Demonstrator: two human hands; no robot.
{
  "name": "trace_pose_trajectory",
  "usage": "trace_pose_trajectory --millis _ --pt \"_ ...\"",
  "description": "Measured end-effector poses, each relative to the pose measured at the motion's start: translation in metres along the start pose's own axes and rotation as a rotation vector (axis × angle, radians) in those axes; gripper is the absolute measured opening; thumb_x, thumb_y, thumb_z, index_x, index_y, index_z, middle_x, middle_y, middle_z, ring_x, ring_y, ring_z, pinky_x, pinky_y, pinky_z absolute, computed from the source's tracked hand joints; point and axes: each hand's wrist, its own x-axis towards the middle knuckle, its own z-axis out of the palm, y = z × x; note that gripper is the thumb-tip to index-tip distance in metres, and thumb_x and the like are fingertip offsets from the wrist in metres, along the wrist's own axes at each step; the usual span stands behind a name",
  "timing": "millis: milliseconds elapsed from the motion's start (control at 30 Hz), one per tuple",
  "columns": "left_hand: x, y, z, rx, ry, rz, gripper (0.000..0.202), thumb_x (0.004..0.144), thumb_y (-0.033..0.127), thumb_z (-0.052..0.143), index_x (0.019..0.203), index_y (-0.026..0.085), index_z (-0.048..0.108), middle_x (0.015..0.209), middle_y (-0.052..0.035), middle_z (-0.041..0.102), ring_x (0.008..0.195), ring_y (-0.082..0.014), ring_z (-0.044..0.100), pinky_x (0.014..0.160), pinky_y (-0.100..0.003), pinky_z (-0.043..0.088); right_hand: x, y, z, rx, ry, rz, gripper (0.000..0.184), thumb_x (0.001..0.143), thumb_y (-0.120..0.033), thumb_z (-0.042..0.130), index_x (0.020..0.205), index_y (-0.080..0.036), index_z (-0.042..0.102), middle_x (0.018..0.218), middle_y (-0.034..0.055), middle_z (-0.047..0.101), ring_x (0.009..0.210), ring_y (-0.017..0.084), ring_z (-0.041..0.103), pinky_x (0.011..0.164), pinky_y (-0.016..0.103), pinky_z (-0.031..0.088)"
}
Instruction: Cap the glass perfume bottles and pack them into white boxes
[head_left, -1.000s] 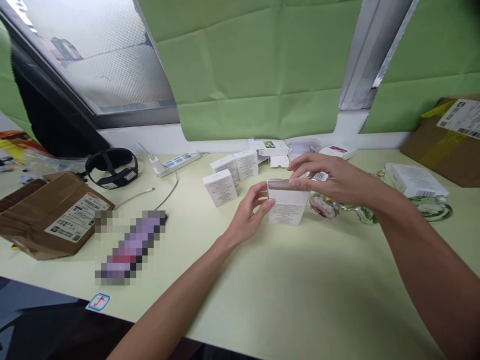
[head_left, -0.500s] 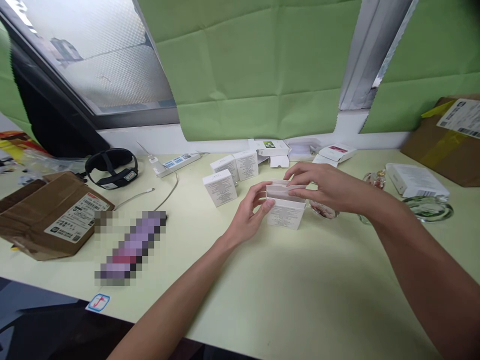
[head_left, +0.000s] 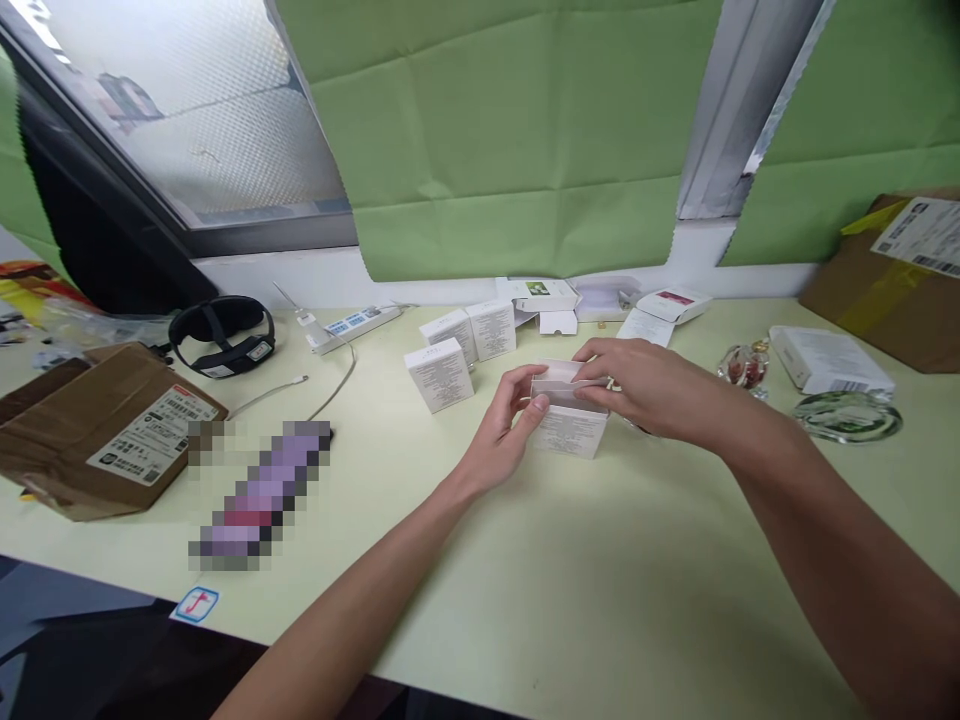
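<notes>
At mid-table, the left hand (head_left: 504,432) has its grip clasped on the left side of a small white box (head_left: 570,425), thumb on the near face and fingers behind. The right hand (head_left: 637,388) lies across the top of the box, fingertips pressing on the flap at its open mouth; whether it pinches anything there cannot be told. The box stands on the table (head_left: 570,580), tilted slightly.

A second ago the right hand hovered higher over the top, and a glass bottle stood just right of the box under that hand. Now the hand has dropped onto the opening, and that spot is hidden behind hand and wrist. The flap looks to be going down, so the box reads as being closed up.

Outward from the box: three closed white boxes (head_left: 439,374) stand in a cluster just behind and left of it. Along the wall lie about four flatter packs (head_left: 541,294) and a power strip (head_left: 352,327). To the right sit two glass pieces, a small bottle (head_left: 744,367) and a greenish glass dish (head_left: 847,417), with one flat white carton (head_left: 829,360) between them. Two brown cardboard parcels rest at the edges, one at left (head_left: 105,425), one at far right (head_left: 892,280). One black strap (head_left: 222,336) and one white cable (head_left: 315,385) lie at left.
</notes>
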Motion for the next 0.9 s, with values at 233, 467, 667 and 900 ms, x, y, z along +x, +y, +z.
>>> trace_pose_trajectory --millis 233,467,667,900 --pt "0.0 0.001 0.001 -0.015 -0.004 -0.01 0.033 0.099 0.043 0.048 0.13 0.032 0.047 0.106 -0.0042 0.049 0.096 -0.0176 0.051 0.085 -0.03 0.046 -0.002 -0.005 0.0 -0.004 -0.017 0.028 0.032 0.093 -0.044 0.051 0.077 -0.024 0.069 0.102 0.0094 0.068 0.085 0.026 0.063 0.073 0.038 0.044" --pt "-0.003 0.005 0.0 -0.042 0.029 -0.029 0.034 0.1 0.046 0.044 0.131 0.032 0.049 0.105 -0.0044 0.052 0.093 -0.019 0.049 0.082 -0.031 0.045 0.001 -0.004 0.001 0.015 0.038 -0.054 0.03 0.097 -0.032 0.043 0.093 -0.022 0.071 0.129 0.0075 0.061 0.107 0.027 0.061 0.085 0.041 0.046" --pt "-0.003 0.004 0.001 -0.21 0.028 -0.103 0.033 0.099 0.031 0.044 0.131 0.033 0.05 0.126 -0.0016 0.053 0.109 -0.02 0.05 0.09 -0.032 0.042 0.002 -0.015 0.007 -0.032 -0.003 -0.019 0.029 0.097 -0.026 0.042 0.087 -0.02 0.069 0.123 0.009 0.062 0.091 0.022 0.063 0.079 0.037 0.046" --pt "-0.004 0.007 0.006 -0.24 0.066 -0.146 0.036 0.095 0.026 0.044 0.13 0.031 0.05 0.13 -0.0007 0.053 0.109 -0.0193 0.052 0.09 -0.031 0.042 0.001 -0.026 0.006 -0.129 -0.02 0.069 0.025 0.096 -0.021 0.046 0.083 -0.019 0.067 0.102 0.01 0.065 0.09 0.022 0.061 0.073 0.032 0.042"
